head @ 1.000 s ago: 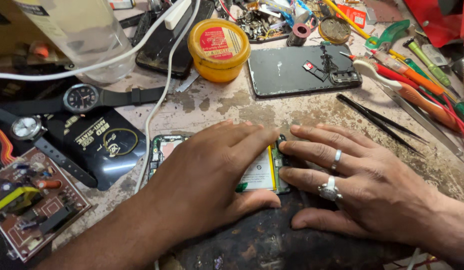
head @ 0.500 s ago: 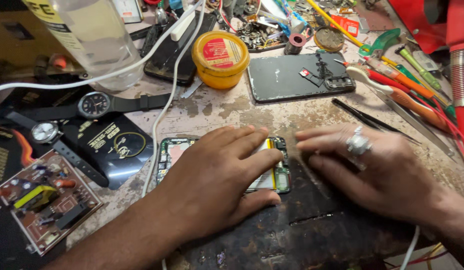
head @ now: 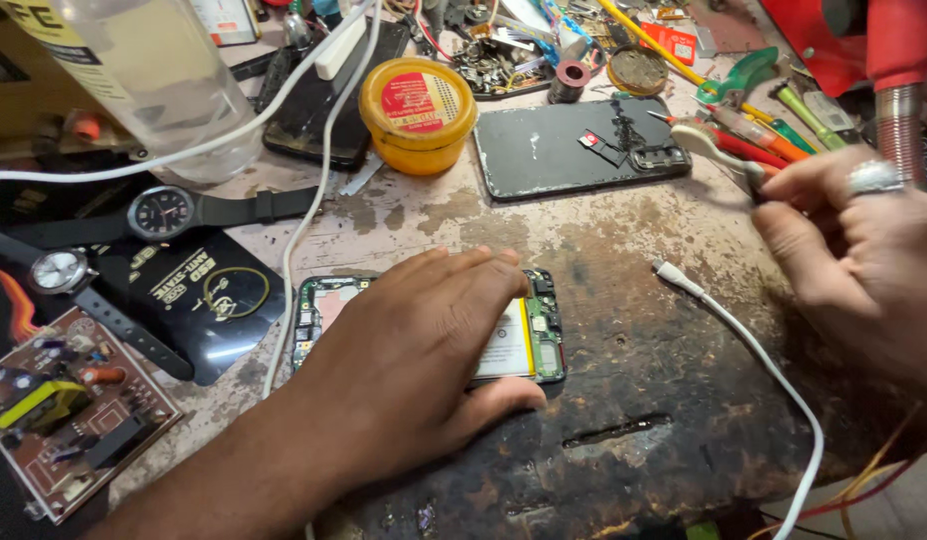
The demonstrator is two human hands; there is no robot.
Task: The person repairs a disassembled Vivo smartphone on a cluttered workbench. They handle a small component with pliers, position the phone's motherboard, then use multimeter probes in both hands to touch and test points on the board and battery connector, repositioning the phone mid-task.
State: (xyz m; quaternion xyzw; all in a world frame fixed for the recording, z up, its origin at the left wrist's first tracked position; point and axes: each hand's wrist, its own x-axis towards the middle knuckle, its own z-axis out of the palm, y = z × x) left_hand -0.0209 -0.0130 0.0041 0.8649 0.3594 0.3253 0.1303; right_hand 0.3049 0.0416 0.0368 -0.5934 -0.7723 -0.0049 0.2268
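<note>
Opened phone [head: 536, 330], back cover removed and circuit boards exposed, is pressed flat on the stained workbench [head: 623, 400] by the left hand [head: 413, 355], palm down with fingers spread. Right of the phone, a white cable [head: 753, 350] is laid. Beyond it, a white-handled tool [head: 718, 155] is pinched in the right hand [head: 863, 250]. Behind the phone, a yellow tin [head: 417, 112] and a dark back cover [head: 573, 148] are seen.

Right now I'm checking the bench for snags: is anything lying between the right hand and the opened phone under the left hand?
Yes. A white cable lies across the worn benchtop between the right hand and the opened phone, which the left hand presses flat.
</note>
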